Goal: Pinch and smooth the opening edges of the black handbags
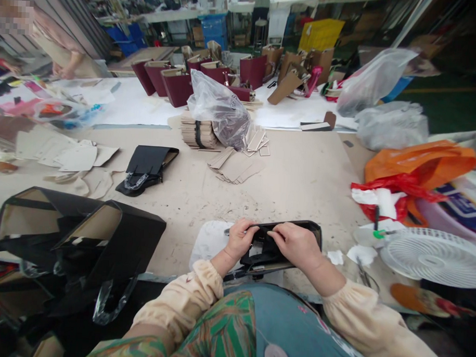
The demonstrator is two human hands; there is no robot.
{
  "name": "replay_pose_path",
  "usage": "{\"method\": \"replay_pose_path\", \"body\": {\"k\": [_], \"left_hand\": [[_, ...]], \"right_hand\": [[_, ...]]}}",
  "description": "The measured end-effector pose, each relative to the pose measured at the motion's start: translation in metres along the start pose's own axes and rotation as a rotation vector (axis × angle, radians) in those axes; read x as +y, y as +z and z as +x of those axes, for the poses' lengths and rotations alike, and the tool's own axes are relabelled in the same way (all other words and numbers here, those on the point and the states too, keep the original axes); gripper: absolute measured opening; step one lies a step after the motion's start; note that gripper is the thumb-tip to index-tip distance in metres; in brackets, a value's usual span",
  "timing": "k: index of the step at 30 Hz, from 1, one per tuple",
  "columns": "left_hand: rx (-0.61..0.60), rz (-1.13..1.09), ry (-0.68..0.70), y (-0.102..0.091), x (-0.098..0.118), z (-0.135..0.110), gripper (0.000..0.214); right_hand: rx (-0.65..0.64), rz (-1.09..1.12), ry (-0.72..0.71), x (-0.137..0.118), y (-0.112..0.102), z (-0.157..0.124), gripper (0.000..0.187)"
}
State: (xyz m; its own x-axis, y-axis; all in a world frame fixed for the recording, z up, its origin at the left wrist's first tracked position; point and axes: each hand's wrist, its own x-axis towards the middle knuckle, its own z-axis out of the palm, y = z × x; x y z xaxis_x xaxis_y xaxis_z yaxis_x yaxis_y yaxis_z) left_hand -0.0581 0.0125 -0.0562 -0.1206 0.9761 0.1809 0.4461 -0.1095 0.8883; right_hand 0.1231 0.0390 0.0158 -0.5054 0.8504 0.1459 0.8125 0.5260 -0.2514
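Right in front of me, at the table's near edge, a black handbag stands with its open top facing up. My left hand pinches the bag's black lining at the left end of the opening. Across from it, my right hand has its fingers closed on the lining farther right, its back hiding part of the bag. Dark lining shows between the two hands. Beneath the bag's left side lies a white sheet.
Black bag bodies stand at left, with a finished-looking black handbag beyond. Card pieces and a plastic bag lie ahead. A white fan, scissors and orange bag are right. A co-worker stands far left.
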Motion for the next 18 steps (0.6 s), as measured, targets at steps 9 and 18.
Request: {"method": "replay_pose_path", "body": {"k": [9, 18], "left_hand": [[-0.014, -0.005, 0.004, -0.0002, 0.0024, -0.0009, 0.016], [-0.041, -0.002, -0.019, -0.0015, 0.0044, -0.0001, 0.016]], "right_hand": [[0.056, -0.120, 0.015, 0.0037, -0.0008, -0.0031, 0.026], [0.094, -0.157, 0.019, 0.0035, 0.0018, 0.0002, 0.029]]}}
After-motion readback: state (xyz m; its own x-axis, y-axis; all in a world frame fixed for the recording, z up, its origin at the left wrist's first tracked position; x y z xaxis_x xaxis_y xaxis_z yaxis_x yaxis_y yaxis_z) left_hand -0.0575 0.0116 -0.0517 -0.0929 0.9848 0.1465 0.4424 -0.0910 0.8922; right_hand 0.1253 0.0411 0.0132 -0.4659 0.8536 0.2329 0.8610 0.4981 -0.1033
